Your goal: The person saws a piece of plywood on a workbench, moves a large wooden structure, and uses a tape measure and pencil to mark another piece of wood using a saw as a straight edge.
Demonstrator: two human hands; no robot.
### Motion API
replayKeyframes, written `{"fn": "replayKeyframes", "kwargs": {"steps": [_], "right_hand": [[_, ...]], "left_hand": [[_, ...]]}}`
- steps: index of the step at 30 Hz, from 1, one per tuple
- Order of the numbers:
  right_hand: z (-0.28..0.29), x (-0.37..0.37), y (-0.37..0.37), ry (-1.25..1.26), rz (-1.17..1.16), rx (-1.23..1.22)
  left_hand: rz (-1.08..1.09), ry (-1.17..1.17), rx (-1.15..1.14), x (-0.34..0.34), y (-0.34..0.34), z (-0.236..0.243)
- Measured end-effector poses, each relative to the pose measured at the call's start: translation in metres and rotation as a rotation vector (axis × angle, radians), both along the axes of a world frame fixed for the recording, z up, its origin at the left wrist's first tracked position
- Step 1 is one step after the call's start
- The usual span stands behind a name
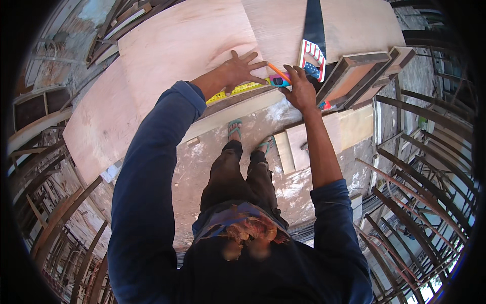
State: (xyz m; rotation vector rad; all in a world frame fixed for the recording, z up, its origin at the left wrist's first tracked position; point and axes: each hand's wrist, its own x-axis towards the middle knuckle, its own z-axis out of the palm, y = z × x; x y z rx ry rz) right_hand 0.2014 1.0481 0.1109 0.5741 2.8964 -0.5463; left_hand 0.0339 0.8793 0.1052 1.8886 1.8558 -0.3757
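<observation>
Left fingers (257, 65) splayed; right fingers (291, 74) bent.

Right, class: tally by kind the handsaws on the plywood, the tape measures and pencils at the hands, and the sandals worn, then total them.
Handsaw: 1
Tape measure: 1
Orange pencil: 1
Sandals: 2
Total: 5

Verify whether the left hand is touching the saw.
Apart. The head view shows bare plywood between the spread fingers of the left hand and the saw.
</observation>
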Motion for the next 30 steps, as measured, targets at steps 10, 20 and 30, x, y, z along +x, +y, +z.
{"fn": "replayKeyframes", "kwargs": {"steps": [10,20,30], "right_hand": [[0.009,0.019,-0.042,0.778,-0.318,-0.130],[-0.028,0.026,-0.129,0.468,-0.544,-1.023],[-0.062,0.021,-0.120,0.516,-0.248,-0.720]], "left_hand": [[0.014,0.010,0.002,0.000,0.000,-0.004],[0.021,-0.018,-0.045,-0.002,0.000,-0.004],[0.040,0.009,-0.132,0.001,0.000,0.000]]}}
